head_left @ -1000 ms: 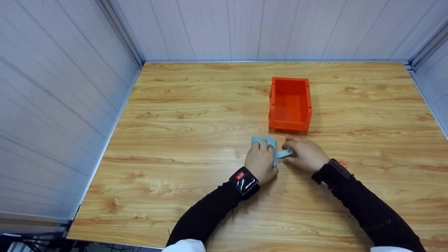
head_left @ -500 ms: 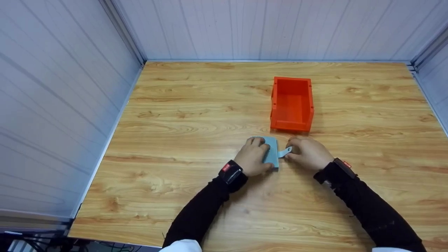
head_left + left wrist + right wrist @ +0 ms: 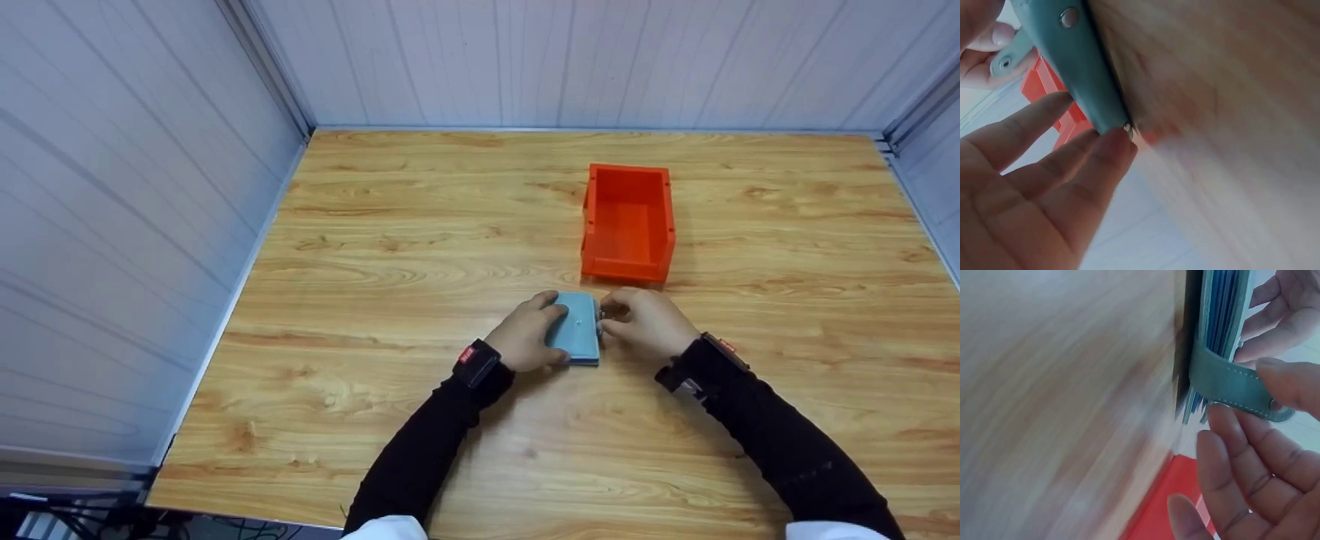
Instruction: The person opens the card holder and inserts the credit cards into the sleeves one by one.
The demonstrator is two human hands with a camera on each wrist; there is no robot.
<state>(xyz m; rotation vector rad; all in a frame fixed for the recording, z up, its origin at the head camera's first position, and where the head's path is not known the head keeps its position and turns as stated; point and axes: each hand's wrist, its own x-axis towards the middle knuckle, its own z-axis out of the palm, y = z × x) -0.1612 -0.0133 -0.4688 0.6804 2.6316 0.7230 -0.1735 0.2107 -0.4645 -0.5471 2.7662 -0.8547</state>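
Note:
A pale teal card holder (image 3: 577, 330) with a metal snap stud on its cover lies on the table, between both hands. Stacked bluish leaves (image 3: 1221, 312) show at its side in the right wrist view. My left hand (image 3: 525, 334) holds it from the left, thumb at the near edge, fingers on the cover and far edge. In the left wrist view those fingertips touch its edge. My right hand (image 3: 649, 322) pinches the stitched closing strap (image 3: 1230, 385) at the right side, thumb near the strap's snap. The strap end (image 3: 1005, 63) stands off the cover, unfastened.
An orange open-front bin (image 3: 628, 217) stands on the wooden table (image 3: 375, 337), just beyond the card holder and right hand. Pale panel walls (image 3: 465, 60) enclose the table at the back and sides.
The left hand has slid left, uncovering more of the card holder and its stud. The right hand has brought the strap from sticking out rightward in toward the holder's side.

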